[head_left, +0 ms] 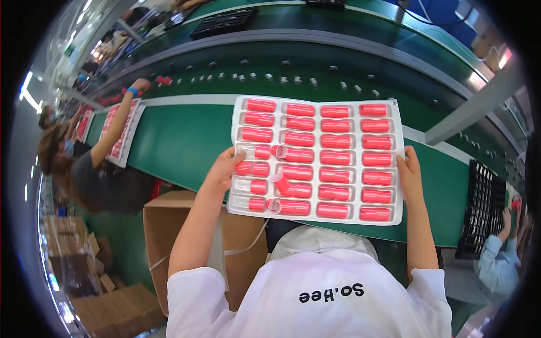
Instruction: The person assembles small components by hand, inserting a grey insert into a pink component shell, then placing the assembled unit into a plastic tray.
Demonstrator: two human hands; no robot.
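Note:
Both of my hands hold a white moulded tray [357,169] above the green worktop. My left hand [227,168] pinches its left edge, and my right hand [410,172] grips the right edge. Rows of glossy pink tubes [334,193] lie in the tray's slots, in columns. Several left-column slots show clear or empty left ends beside short pink pieces [258,187]. A hollow pink cap [280,182] leans between the two left columns. Two more pink caps, one upper [279,151] and one lower [274,207], have their round open ends showing.
Beyond the green worktop [180,135], small metallic pieces [267,77] sit on a dark green conveyor. A black slotted tray [480,208] is at the right. An open cardboard box [174,248] stands at lower left. Co-workers [107,174] work on both sides.

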